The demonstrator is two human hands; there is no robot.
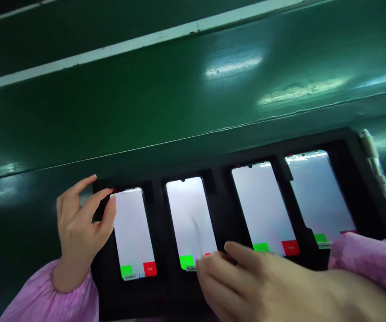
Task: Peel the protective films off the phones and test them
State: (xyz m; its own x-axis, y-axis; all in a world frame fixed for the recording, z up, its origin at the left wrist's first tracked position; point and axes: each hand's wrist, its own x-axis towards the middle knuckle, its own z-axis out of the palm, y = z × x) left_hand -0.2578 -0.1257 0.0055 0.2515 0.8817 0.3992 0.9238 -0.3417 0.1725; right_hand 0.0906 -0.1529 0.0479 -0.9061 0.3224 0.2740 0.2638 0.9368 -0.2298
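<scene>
Four smartphones (263, 205) lie side by side in a black tray (159, 290) on a green worktop (179, 98), each pale screen showing a green button and a red "Fail" button at its near end. The left hand (78, 228) sits at the tray's left end, its curved fingers (103, 199) pinching the far left corner of the leftmost smartphone (132, 232). The right hand (246, 286), in a pink sleeve (367, 264), lies across the near end of the second smartphone (189, 214), its fingers (213, 273) pressed together and partly covering that phone's red button.
</scene>
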